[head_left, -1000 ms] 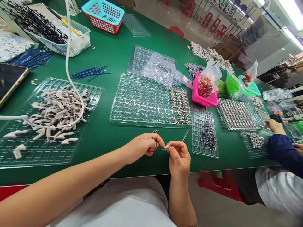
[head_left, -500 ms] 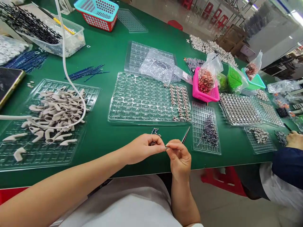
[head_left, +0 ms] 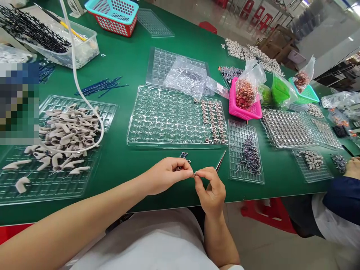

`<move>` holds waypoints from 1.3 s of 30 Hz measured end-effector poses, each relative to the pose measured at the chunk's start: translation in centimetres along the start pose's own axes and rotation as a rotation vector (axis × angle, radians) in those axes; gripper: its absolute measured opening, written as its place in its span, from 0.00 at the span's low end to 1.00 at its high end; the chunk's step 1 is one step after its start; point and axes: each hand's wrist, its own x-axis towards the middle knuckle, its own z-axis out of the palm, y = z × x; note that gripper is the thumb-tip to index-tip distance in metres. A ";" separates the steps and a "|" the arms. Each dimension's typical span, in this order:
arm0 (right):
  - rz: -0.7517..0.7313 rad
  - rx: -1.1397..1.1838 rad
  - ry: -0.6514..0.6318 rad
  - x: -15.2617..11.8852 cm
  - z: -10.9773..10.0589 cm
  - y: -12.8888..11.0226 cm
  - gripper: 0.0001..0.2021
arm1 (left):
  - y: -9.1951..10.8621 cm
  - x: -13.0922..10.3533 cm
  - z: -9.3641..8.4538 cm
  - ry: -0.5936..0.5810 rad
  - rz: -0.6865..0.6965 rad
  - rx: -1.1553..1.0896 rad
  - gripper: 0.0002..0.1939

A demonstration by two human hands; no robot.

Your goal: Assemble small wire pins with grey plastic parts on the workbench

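Both hands meet above the front of the green table [head_left: 157,198]. My left hand [head_left: 168,174] is closed, thumb and index finger pinching a tiny dark part [head_left: 194,174]. A small ring-ended pale piece [head_left: 179,168] shows by its curled fingers. My right hand [head_left: 211,187] pinches the same tiny part from the other side; its exact kind is too small to tell. Metal tweezers [head_left: 221,160] stick out past the right hand, tip pointing away; whether the palm holds them is hidden. Several small blue-black circuit pieces [head_left: 183,155] lie just beyond the left hand.
Ahead lies a clear blister tray [head_left: 165,116] with small pieces at its right end. Left, grey curved shells [head_left: 70,127] heap on trays beneath a white cable [head_left: 74,63]. Right stand a parts tray [head_left: 247,153] and pink basket [head_left: 244,110]. A co-worker's hand [head_left: 353,167] shows far right.
My fingertips have shifted slightly left, and the right thumb and index finger have changed their pinch on the tiny part. The view has moved a little.
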 end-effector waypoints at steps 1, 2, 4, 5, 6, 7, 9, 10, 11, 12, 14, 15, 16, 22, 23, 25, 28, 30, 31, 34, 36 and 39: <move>0.006 -0.011 0.003 0.0 0.1 0.0 0.12 | 0.0 0.0 0.0 -0.001 -0.001 -0.005 0.13; 0.019 -0.021 0.006 -0.1 0.1 0.0 0.11 | -0.1 0.1 0.0 0.001 -0.002 -0.007 0.13; 0.050 -0.034 0.013 -0.2 0.2 0.0 0.10 | -0.2 0.1 0.0 0.009 -0.006 -0.004 0.13; 0.063 -0.038 0.015 -0.2 0.2 0.0 0.09 | -0.2 0.1 0.0 0.014 -0.008 -0.001 0.13; 0.073 -0.042 0.017 -0.3 0.2 0.0 0.08 | -0.3 0.1 0.0 0.017 -0.010 0.003 0.13; 0.079 -0.046 0.018 -0.3 0.2 0.0 0.08 | -0.3 0.2 0.0 0.019 -0.012 0.007 0.13; 0.088 -0.054 0.017 -0.4 0.2 0.0 0.07 | -0.3 0.2 0.1 0.027 -0.016 0.025 0.13; 0.094 -0.057 0.014 -0.4 0.2 -0.1 0.06 | -0.3 0.1 0.1 0.037 -0.018 0.040 0.13; 0.101 -0.061 0.011 -0.4 0.2 -0.1 0.05 | -0.2 0.1 0.2 0.050 -0.016 0.059 0.13; 0.109 -0.063 0.007 -0.4 0.2 -0.2 0.05 | -0.2 0.0 0.3 0.066 -0.010 0.083 0.13; 0.125 -0.061 0.000 -0.3 0.2 -0.3 0.04 | -0.2 -0.1 0.4 0.114 0.024 0.154 0.13; 0.136 -0.059 -0.004 -0.3 0.2 -0.3 0.03 | -0.2 -0.2 0.5 0.140 0.052 0.202 0.12; 0.150 -0.054 -0.007 -0.3 0.2 -0.3 0.03 | -0.3 -0.3 0.6 0.168 0.086 0.258 0.12; 0.280 0.030 -0.014 -0.4 0.0 -0.3 0.04 | -1.0 -0.4 0.8 0.264 0.336 0.532 0.10; 0.303 0.043 -0.015 -0.5 0.0 -0.3 0.04 | -1.2 -0.4 0.8 0.269 0.371 0.559 0.10; 0.346 0.067 -0.013 -0.5 0.0 -0.4 0.05 | -1.3 -0.5 0.8 0.279 0.424 0.606 0.11; 0.397 0.097 0.005 -0.5 -0.1 -0.5 0.07 | -1.4 -0.5 0.7 0.294 0.469 0.657 0.10; 0.419 0.112 0.025 -0.4 -0.1 -0.6 0.08 | -1.4 -0.6 0.7 0.295 0.476 0.689 0.10; 0.427 0.122 0.035 -0.3 -0.1 -0.6 0.09 | -1.3 -0.6 0.7 0.293 0.475 0.705 0.10; 0.435 0.158 0.068 -0.3 -0.1 -0.6 0.10 | -1.3 -0.5 0.6 0.286 0.474 0.732 0.09; 0.447 0.175 0.093 -0.3 -0.1 -0.5 0.10 | -1.3 -0.5 0.6 0.289 0.480 0.726 0.09; 0.468 0.198 0.156 -0.6 -0.2 -0.2 0.09 | -1.0 -0.7 0.4 0.333 0.442 0.691 0.09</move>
